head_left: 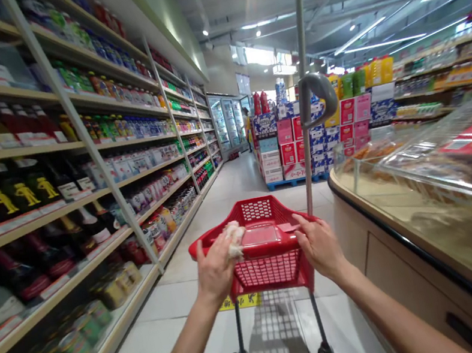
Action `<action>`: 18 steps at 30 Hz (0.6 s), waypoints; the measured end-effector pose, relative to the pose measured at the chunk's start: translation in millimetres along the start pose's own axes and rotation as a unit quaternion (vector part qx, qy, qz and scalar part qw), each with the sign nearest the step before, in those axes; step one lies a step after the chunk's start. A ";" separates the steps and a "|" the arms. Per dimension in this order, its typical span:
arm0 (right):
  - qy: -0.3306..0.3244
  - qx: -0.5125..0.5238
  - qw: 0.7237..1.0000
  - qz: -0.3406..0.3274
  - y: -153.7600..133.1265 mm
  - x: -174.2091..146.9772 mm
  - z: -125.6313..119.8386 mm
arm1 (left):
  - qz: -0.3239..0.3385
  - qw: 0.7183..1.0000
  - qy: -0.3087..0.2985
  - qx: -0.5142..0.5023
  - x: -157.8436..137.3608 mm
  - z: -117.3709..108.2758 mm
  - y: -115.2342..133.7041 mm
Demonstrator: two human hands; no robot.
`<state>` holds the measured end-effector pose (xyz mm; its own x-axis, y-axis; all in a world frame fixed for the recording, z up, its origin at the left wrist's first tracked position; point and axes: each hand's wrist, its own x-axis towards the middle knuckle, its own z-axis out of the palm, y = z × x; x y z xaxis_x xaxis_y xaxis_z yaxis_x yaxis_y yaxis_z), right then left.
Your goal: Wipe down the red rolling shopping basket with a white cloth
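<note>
A small red plastic shopping cart [271, 273] stands in front of me, its basket toward the aisle. My left hand [218, 268] is closed at the left end of the red handle [265, 249], with a crumpled white cloth [234, 240] under its fingers. My right hand [320, 244] is wrapped round the handle's right end; its thumb lies on top. Just beyond that hand, a tall grey pole [307, 127] rises at the cart's right side, with a curved dark grey hook [318, 100] on it. The basket's floor is mostly hidden by the handle.
Shelves of bottles and cans [138, 139] line the left. A counter with clear-covered food [408, 170] runs close on the right. Ahead, stacked boxes [290, 148] stand on a blue pallet [292, 182]; a person [248, 128] is farther down the tiled aisle [239, 179], near glass-door fridges [226, 118].
</note>
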<state>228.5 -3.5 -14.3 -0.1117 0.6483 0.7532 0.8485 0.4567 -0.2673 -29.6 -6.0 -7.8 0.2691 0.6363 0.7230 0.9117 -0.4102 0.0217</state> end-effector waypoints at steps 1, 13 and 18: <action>0.009 -0.001 1.000 0.011 3.0 -0.7 -1.1 | -0.060 0.998 0.011 0.007 1.4 -2.3 -6.4; 0.024 0.028 0.999 0.001 8.5 -6.5 -5.9 | 0.005 0.998 -0.052 -0.032 23.0 6.4 55.4; 0.034 0.011 0.999 0.013 -1.9 -4.8 -1.5 | -0.085 0.996 -0.013 0.012 19.2 -2.2 22.5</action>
<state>228.1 -8.4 -16.5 -0.0538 0.6184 0.7840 0.8396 0.4531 -0.2998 -4.6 -4.5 8.1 0.1170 0.7121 0.6922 0.9522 -0.2785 0.1255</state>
